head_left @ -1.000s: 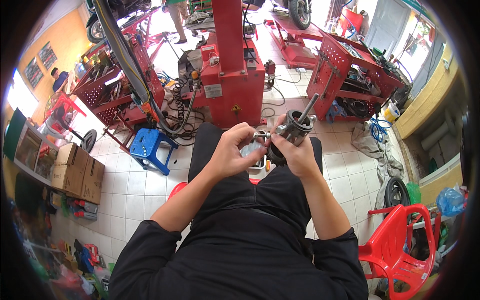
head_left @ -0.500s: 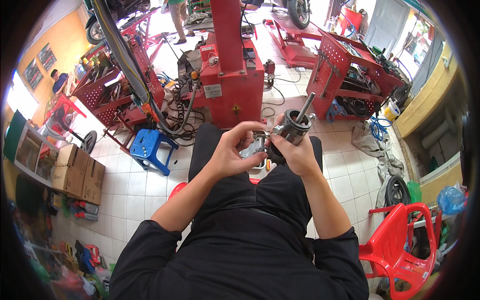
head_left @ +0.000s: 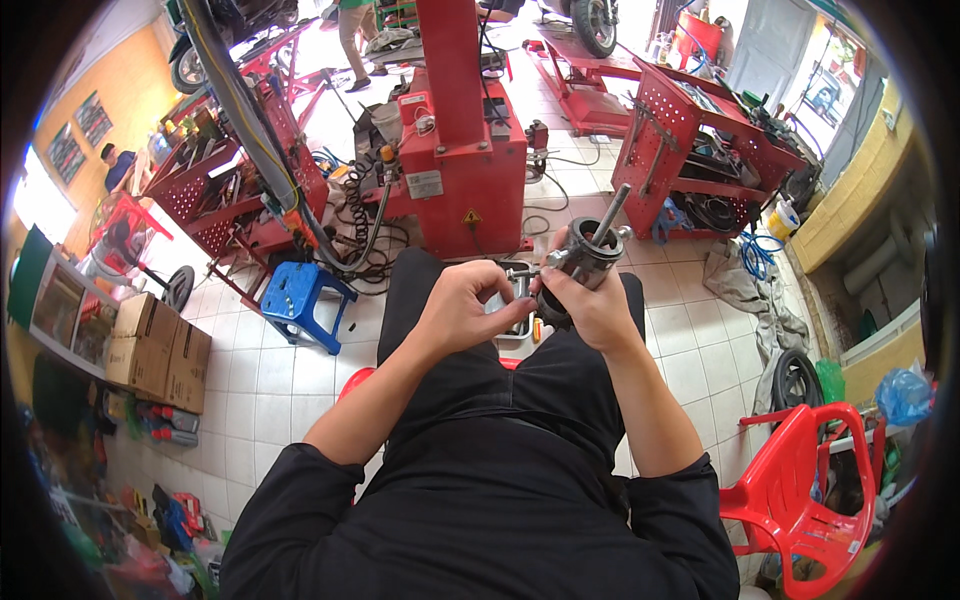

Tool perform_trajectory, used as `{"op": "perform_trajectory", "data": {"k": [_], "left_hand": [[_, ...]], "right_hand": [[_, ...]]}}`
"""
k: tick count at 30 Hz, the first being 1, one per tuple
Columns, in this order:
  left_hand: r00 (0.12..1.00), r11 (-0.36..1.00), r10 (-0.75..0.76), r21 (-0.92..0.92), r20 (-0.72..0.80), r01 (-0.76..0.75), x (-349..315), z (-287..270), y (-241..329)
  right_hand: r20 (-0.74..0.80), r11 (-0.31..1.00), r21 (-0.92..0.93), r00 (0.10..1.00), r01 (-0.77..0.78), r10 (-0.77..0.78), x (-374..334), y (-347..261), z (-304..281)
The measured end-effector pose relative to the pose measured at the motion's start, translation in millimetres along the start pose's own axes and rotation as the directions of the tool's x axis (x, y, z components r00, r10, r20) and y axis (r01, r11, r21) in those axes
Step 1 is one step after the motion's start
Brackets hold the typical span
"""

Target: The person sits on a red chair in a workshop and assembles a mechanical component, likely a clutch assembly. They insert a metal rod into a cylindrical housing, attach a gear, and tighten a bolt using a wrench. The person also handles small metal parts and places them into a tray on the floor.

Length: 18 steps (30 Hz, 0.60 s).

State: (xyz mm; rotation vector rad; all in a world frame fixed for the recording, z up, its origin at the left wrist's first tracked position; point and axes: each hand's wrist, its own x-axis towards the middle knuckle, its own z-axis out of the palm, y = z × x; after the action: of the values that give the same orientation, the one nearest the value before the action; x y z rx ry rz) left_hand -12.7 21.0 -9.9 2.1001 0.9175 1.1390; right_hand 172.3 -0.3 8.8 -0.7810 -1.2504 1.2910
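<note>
My right hand (head_left: pixel 597 308) grips a dark grey cylindrical metal part (head_left: pixel 592 240) above my right thigh. Its hollow end faces up, and a thin metal rod (head_left: pixel 614 212) slants out of it. A small bolt-like piece (head_left: pixel 521 272) juts from the part's left side. Just below this piece is my left hand (head_left: pixel 458 305), its fingers curled in and the thumb tip close to them. Whatever lies between those fingertips is too small to make out. Under the hands, between my knees, a light metal tray (head_left: pixel 516 332) shows in part.
Ahead stands a red machine with a column (head_left: pixel 465 180); hoses and cables lie around it. A blue stool (head_left: pixel 300 290) is at left, near cardboard boxes (head_left: pixel 155 350). Red tool carts (head_left: pixel 690 150) flank the machine. A red chair (head_left: pixel 810 490) stands at lower right. People are in the background.
My left index finger has drawn back from the small side piece and curled toward the thumb, uncovering the piece. The right hand and the cylindrical part have hardly moved.
</note>
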Motion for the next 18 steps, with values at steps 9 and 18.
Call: {"op": "perform_trajectory", "data": {"k": [9,18], "left_hand": [[0.993,0.983,0.008,-0.182,-0.114,-0.029,-0.1,4.6,0.6],[0.978,0.980,0.189,-0.039,-0.085,-0.193,3.9,-0.8,4.2]], "right_hand": [[-0.033,0.991,-0.131,0.999,0.015,-0.020,-2.4,-1.8,6.1],[-0.010,1.000,-0.018,1.000,-0.017,0.017,-0.9,-0.8,1.8]]}}
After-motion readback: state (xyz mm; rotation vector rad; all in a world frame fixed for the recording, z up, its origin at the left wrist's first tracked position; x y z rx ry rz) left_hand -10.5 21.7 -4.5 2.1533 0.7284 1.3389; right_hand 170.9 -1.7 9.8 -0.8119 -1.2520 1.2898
